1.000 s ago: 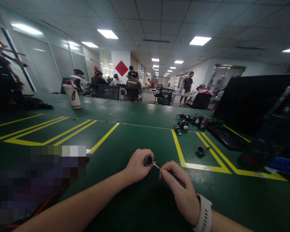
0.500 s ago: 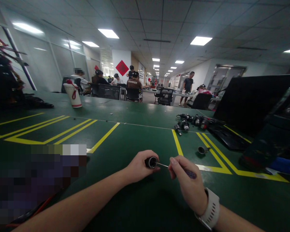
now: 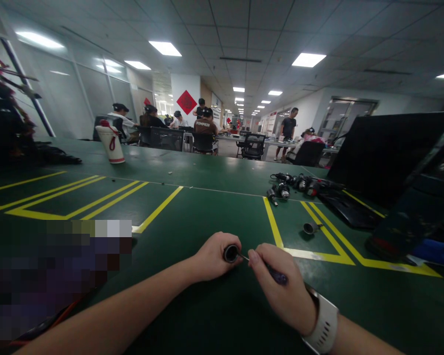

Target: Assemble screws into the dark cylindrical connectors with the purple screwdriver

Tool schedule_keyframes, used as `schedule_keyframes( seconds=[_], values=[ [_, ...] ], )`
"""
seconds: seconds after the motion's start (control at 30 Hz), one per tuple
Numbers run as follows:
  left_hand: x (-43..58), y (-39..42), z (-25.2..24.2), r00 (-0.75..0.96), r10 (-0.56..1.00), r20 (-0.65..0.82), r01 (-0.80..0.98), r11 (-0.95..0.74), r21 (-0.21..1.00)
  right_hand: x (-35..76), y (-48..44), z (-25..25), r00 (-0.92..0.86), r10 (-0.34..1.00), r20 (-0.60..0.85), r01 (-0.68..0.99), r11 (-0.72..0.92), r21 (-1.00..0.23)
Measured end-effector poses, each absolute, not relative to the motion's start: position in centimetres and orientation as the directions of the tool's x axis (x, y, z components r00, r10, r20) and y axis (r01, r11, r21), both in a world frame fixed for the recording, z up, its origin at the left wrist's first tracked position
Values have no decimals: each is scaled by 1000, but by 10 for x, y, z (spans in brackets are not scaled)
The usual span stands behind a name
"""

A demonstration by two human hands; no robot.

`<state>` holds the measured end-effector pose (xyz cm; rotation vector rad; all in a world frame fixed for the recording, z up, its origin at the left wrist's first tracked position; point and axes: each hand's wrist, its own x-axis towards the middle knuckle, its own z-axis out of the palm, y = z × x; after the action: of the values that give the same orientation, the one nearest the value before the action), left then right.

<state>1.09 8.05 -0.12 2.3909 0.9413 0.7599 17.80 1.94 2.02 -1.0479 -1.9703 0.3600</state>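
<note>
My left hand (image 3: 219,254) is closed around a short dark hollow cylinder (image 3: 231,253), whose open round end faces me. In my right hand (image 3: 277,276) is a screwdriver (image 3: 280,277) with a dark handle and a thin metal shaft. The shaft points left and its tip meets the cylinder's rim; whether it goes inside I cannot tell. Both hands are just above the green table. To the right of them lies a small dark metal cup-shaped part (image 3: 311,228) on its side.
Several dark metal and cable parts (image 3: 283,191) lie at the back right, near a black monitor (image 3: 388,158). A white cup (image 3: 111,143) stands at the back left. Yellow tape lines (image 3: 161,209) mark the table (image 3: 207,207). People sit and stand beyond it.
My right hand has shifted slightly left and down, bringing the screwdriver handle closer to the cylinder. The cylinder has turned slightly in my left hand.
</note>
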Motion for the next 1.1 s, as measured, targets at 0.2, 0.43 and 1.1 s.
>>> schedule_keyframes(
  seconds=[0.2,0.43,1.1],
  values=[
    [11,79,0,620,719,313,503,-671,545,178,20,21,-224,859,460,461,509,-727],
    [11,79,1,596,741,308,541,-655,528,178,24,21,-114,934,340,306,358,-882],
    [11,78,1,609,709,356,511,-694,508,177,19,20,-143,894,424,341,447,-827]
  ],
)
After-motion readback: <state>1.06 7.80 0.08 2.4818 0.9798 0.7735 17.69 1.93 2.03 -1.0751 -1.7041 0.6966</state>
